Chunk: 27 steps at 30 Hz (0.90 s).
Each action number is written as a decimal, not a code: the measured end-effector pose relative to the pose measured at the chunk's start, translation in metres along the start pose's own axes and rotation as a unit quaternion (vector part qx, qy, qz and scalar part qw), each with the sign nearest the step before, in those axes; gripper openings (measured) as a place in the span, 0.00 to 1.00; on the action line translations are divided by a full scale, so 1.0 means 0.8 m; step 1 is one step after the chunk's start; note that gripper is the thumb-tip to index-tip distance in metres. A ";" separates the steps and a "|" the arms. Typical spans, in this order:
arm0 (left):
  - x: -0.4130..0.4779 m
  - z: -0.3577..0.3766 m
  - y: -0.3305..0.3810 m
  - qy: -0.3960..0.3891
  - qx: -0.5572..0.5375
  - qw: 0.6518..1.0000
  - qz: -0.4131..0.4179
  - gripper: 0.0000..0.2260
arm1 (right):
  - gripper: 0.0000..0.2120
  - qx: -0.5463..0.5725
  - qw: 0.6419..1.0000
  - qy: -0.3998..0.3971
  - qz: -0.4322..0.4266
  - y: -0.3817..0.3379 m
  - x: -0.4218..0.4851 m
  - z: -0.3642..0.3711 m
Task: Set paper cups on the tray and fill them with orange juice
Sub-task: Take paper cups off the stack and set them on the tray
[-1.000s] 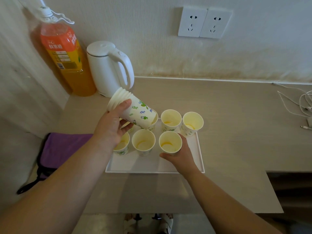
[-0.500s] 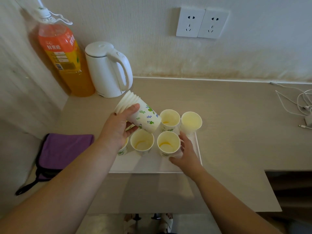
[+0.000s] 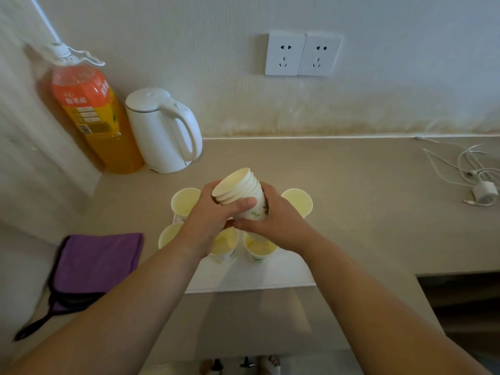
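Above the tray, right hand now on cup stack.

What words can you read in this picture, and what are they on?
Juice bottle: the orange label carries white Chinese characters and small print below, all too blurred to read.
Stack of paper cups: only green leaf drawings, no words.
Kettle: no lettering visible.
Wall sockets: no lettering visible.
So nothing in the picture can be read for sure.
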<state>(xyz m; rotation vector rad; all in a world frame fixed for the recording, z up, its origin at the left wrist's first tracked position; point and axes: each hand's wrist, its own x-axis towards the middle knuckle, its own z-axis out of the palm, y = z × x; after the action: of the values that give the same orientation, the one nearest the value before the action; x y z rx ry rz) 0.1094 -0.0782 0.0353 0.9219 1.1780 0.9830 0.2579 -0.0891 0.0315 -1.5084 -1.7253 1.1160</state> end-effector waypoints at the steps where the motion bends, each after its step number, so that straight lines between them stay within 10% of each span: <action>1: -0.002 0.000 0.003 0.002 0.002 1.000 0.000 0.37 | 0.37 -0.003 1.000 0.003 -0.005 0.000 0.000 0.001; 13: 0.006 0.001 0.009 0.111 -0.039 0.993 0.005 0.20 | 0.39 -0.099 0.993 0.050 -0.042 0.026 -0.010 -0.010; 19: 0.017 -0.009 0.026 0.119 -0.186 0.974 -0.041 0.05 | 0.31 0.230 0.955 0.173 0.071 0.076 -0.045 -0.045; 27: 0.023 0.005 0.013 0.103 -0.185 0.976 -0.055 0.07 | 0.33 0.235 0.949 0.181 0.108 0.136 -0.071 -0.022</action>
<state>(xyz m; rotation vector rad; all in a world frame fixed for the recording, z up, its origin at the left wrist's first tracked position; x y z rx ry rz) 0.1136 -0.0578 0.0406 0.4623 1.1529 1.1781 0.3370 -0.1399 -0.0497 -1.4971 -0.9791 1.1673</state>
